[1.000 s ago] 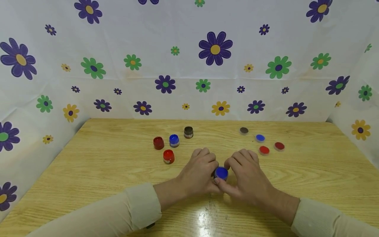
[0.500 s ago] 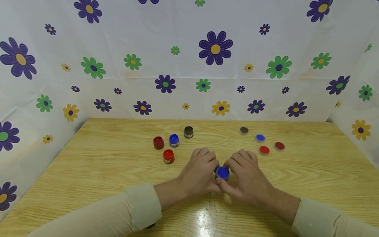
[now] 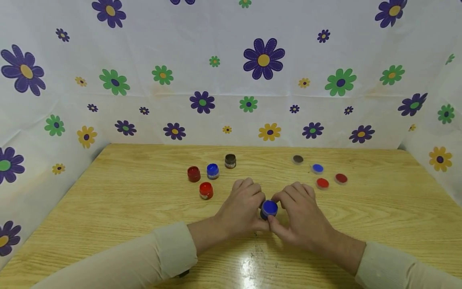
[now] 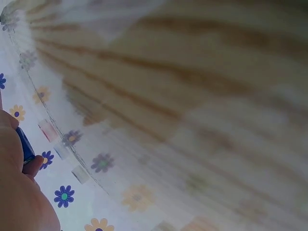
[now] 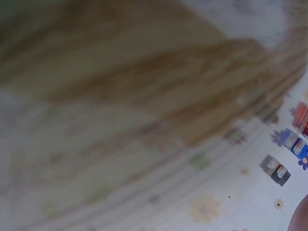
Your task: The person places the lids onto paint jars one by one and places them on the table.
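Between the two hands is a small dark blue paint jar (image 3: 268, 209), its round top facing up toward the head camera. The left hand (image 3: 242, 206) grips its left side, with fingers behind and thumb in front. From the right, the right hand (image 3: 300, 212) pinches the jar near its rim, thumb on the near side and index finger on the far side. In the left wrist view, a strip of the blue jar (image 4: 25, 145) shows between finger and thumb of the left hand (image 4: 21, 187). Only a sliver of the right hand (image 5: 301, 216) appears in the right wrist view.
Uncapped paint jars stand left of centre: dark red (image 3: 193, 175), blue (image 3: 213, 171), bright red (image 3: 206, 191) and brown (image 3: 230, 161). Their lids lie at the back right: brown lid (image 3: 298, 159), blue lid (image 3: 318, 168), red lid (image 3: 323, 184), dark red lid (image 3: 341, 178). A flowered cloth (image 3: 223, 80) surrounds the wooden table (image 3: 108, 208).
The jar shifts slightly right, then back left and a little away from the body. The right thumb moves slightly right along its near rim. Both hands keep hold of it.
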The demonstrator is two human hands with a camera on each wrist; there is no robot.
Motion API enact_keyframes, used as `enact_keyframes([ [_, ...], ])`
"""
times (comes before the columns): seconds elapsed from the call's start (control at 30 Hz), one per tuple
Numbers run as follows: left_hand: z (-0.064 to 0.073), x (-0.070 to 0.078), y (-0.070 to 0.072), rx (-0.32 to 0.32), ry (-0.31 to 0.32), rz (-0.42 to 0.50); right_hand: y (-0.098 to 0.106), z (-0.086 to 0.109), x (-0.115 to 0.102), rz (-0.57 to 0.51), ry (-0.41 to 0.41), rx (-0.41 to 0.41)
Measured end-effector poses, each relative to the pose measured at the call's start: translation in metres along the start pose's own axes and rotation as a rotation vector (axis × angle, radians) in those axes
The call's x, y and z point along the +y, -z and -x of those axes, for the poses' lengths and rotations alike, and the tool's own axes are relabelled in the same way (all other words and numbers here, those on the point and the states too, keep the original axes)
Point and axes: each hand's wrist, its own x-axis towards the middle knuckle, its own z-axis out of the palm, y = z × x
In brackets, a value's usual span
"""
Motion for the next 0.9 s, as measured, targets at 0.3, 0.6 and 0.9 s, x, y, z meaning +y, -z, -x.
enact_keyframes([
  [0.3,0.0001,0.0001,-0.0023,0.025,-0.03,-0.014,0.0008,0.001,0.0004,0.003,-0.047,-0.026],
  [0.6,-0.0001,0.0002,-0.0004,-0.01,0.006,0.014,0.0024,0.0008,0.0012,0.02,-0.067,-0.027],
  [0.9,0.0007,-0.0003,-0.0004,0.003,0.005,0.017,-0.0018,0.0009,-0.0003,0.11,-0.011,-0.03],
])
